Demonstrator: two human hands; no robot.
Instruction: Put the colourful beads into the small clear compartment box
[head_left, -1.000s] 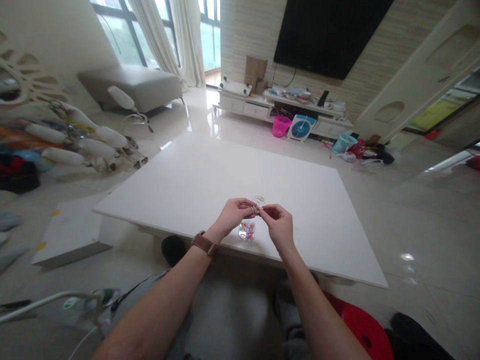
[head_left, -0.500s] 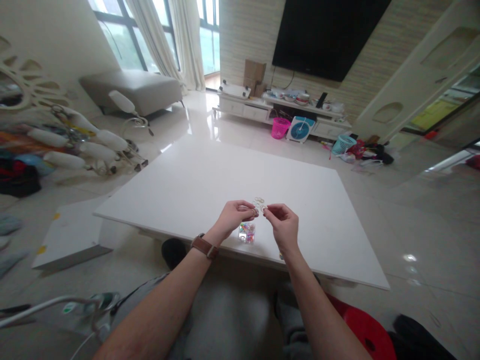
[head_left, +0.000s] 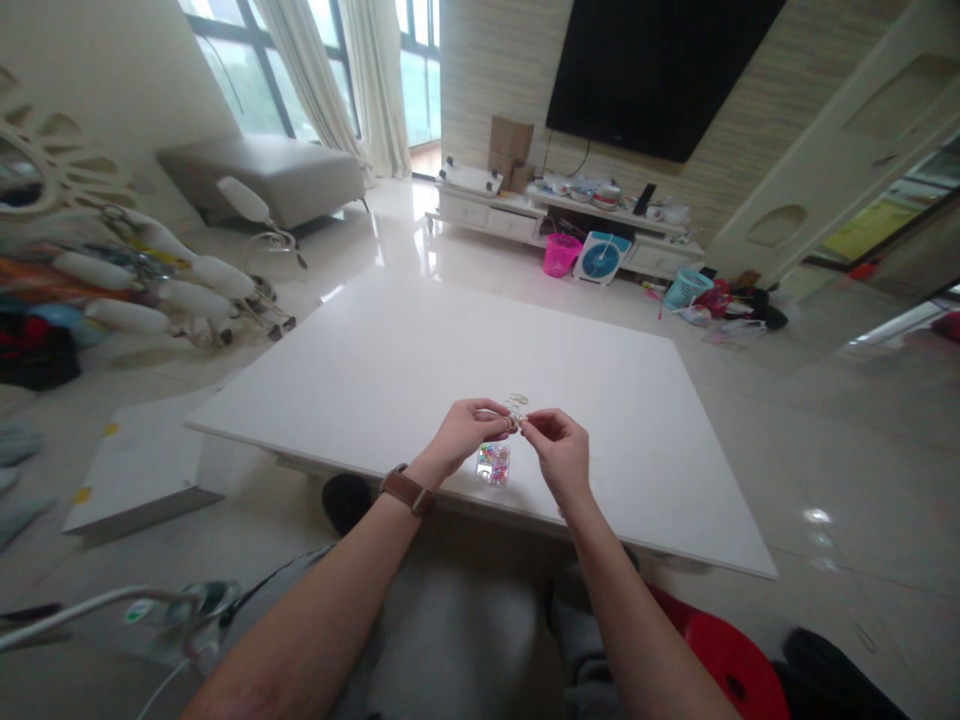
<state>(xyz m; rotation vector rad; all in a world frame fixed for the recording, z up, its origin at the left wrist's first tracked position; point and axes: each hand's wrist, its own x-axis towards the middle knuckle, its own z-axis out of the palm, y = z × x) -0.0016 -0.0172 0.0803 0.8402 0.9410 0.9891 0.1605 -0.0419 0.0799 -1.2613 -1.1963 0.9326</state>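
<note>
Over the front part of the white table (head_left: pixel 450 350), my left hand (head_left: pixel 472 430) pinches a small ring-like piece, with a brown watch strap on the wrist. Close by on the right, my right hand (head_left: pixel 559 445) is closed in a pinch on a small ring, its fingertips almost meeting those of the left. Fine detail between the fingertips is too small to tell. Just beyond them lie several thin rings (head_left: pixel 519 399) on the table. A clear compartment box (head_left: pixel 493 465) with colourful small pieces sits below the hands, near the table's front edge.
Beyond the table stand a low cabinet (head_left: pixel 510 222), a pink basket (head_left: pixel 561 256) and a blue-and-white fan (head_left: pixel 601 258). A grey bench (head_left: pixel 262 175) is at the back left. A red stool (head_left: pixel 720 640) is at the lower right, beside my right arm.
My right hand has moved slightly left, bringing its ring up to the piece in my left hand. My left hand has barely moved.
</note>
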